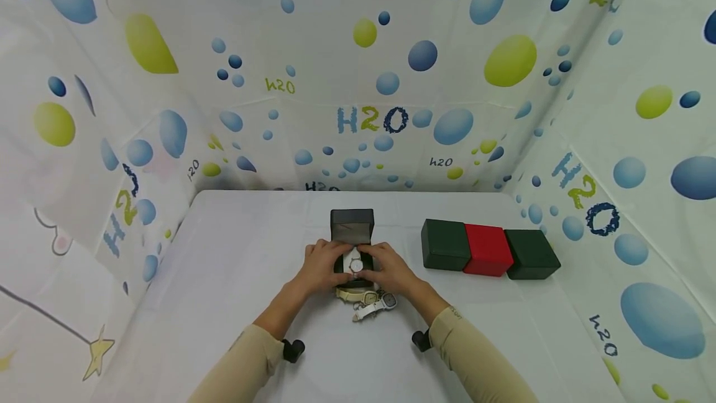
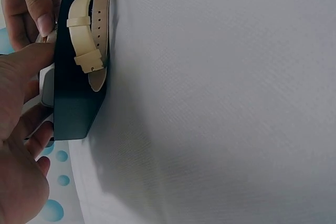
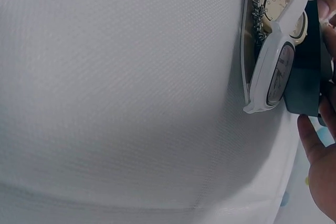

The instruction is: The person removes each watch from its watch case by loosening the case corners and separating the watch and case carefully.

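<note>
An open dark green watch box (image 1: 352, 216) stands mid-table with its lid raised at the back. Inside it lies a wristwatch (image 1: 357, 265) with a pale strap and round face. My left hand (image 1: 321, 268) holds the watch from the left, thumb at its near end and fingertips toward the far end. From the right, my right hand (image 1: 394, 271) holds it the same way. The fingers partly hide the strap. Against the box's near side lie a cream-strapped watch (image 2: 84, 30), a white watch (image 3: 273, 69) and a silver chain-like band (image 3: 257, 9).
To the right stand a closed dark green box (image 1: 445, 244), a red box (image 1: 488, 250) and another dark green box (image 1: 532, 254), side by side. A white cloth (image 1: 246, 235) covers the table. Behind it hangs a curtain (image 1: 313, 36) with dots and lettering.
</note>
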The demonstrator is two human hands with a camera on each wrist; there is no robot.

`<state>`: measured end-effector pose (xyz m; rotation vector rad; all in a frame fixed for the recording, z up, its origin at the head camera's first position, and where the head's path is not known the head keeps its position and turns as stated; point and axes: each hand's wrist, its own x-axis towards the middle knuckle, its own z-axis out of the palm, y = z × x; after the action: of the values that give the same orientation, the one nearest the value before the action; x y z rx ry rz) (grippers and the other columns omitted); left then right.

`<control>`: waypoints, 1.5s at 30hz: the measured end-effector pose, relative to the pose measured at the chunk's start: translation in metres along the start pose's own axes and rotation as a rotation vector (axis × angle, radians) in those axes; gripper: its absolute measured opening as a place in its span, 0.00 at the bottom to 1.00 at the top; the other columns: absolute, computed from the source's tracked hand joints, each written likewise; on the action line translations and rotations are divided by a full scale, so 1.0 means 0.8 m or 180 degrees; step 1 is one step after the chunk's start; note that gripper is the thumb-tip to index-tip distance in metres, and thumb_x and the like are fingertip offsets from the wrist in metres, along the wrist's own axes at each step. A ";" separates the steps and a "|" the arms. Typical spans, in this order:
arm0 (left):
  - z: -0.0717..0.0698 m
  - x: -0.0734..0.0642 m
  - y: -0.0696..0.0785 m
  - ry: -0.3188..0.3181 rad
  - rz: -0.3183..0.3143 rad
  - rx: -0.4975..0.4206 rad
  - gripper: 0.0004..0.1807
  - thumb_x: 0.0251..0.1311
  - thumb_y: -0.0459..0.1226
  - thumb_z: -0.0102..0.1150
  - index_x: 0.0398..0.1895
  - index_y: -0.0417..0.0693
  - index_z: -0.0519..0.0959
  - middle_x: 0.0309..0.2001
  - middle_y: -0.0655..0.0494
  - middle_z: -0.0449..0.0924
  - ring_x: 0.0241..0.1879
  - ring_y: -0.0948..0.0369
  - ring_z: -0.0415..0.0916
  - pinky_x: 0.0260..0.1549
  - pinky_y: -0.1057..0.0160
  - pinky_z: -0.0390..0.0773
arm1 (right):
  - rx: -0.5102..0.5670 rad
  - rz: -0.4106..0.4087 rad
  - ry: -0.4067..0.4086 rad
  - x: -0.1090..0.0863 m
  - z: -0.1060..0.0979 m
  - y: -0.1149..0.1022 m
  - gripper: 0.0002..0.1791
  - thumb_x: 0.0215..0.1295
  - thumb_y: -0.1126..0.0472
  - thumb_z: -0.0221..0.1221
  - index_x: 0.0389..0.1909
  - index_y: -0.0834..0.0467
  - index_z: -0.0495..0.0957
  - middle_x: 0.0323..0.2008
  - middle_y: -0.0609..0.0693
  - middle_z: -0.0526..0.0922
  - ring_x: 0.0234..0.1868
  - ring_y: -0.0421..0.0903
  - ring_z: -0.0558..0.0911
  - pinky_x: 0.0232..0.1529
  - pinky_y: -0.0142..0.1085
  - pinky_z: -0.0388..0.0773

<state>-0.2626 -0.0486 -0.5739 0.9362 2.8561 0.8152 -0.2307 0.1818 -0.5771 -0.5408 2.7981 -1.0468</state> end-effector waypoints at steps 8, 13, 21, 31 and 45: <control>-0.002 0.006 -0.001 0.0010 0.0069 0.0197 0.37 0.54 0.53 0.78 0.67 0.53 0.80 0.64 0.52 0.82 0.58 0.49 0.73 0.57 0.41 0.61 | 0.0051 -0.0053 -0.0018 0.002 0.002 0.003 0.34 0.71 0.46 0.66 0.75 0.48 0.71 0.65 0.53 0.74 0.66 0.51 0.74 0.64 0.52 0.76; 0.000 0.005 -0.006 0.0056 0.0159 0.0345 0.37 0.54 0.55 0.78 0.66 0.54 0.80 0.63 0.54 0.83 0.59 0.50 0.75 0.60 0.41 0.61 | 0.0014 -0.0110 -0.0049 0.003 0.001 0.002 0.35 0.71 0.48 0.67 0.75 0.49 0.70 0.65 0.54 0.74 0.66 0.52 0.74 0.62 0.52 0.78; 0.003 0.006 -0.009 0.0140 0.0311 0.0259 0.38 0.58 0.53 0.76 0.70 0.52 0.77 0.67 0.54 0.80 0.66 0.52 0.77 0.61 0.42 0.60 | -0.0107 -0.0164 -0.0054 0.004 0.000 0.004 0.39 0.71 0.51 0.67 0.79 0.52 0.65 0.66 0.54 0.75 0.65 0.50 0.73 0.57 0.48 0.78; -0.004 0.008 -0.015 0.0009 0.0416 -0.0142 0.40 0.61 0.52 0.72 0.73 0.47 0.73 0.70 0.50 0.77 0.70 0.52 0.74 0.66 0.40 0.65 | -0.0004 -0.0139 -0.0067 0.003 -0.001 0.004 0.44 0.70 0.49 0.67 0.82 0.52 0.58 0.68 0.56 0.74 0.67 0.53 0.72 0.61 0.53 0.76; -0.015 0.014 -0.014 -0.0045 0.0603 -0.0143 0.38 0.62 0.51 0.72 0.73 0.47 0.73 0.70 0.51 0.77 0.69 0.53 0.75 0.68 0.40 0.67 | 0.0074 0.0056 -0.0017 0.007 0.004 0.007 0.47 0.67 0.47 0.70 0.82 0.49 0.58 0.64 0.57 0.73 0.62 0.52 0.75 0.60 0.51 0.78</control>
<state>-0.2798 -0.0555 -0.5674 1.2154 2.7556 0.8792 -0.2366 0.1822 -0.5830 -0.5145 2.7772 -1.0717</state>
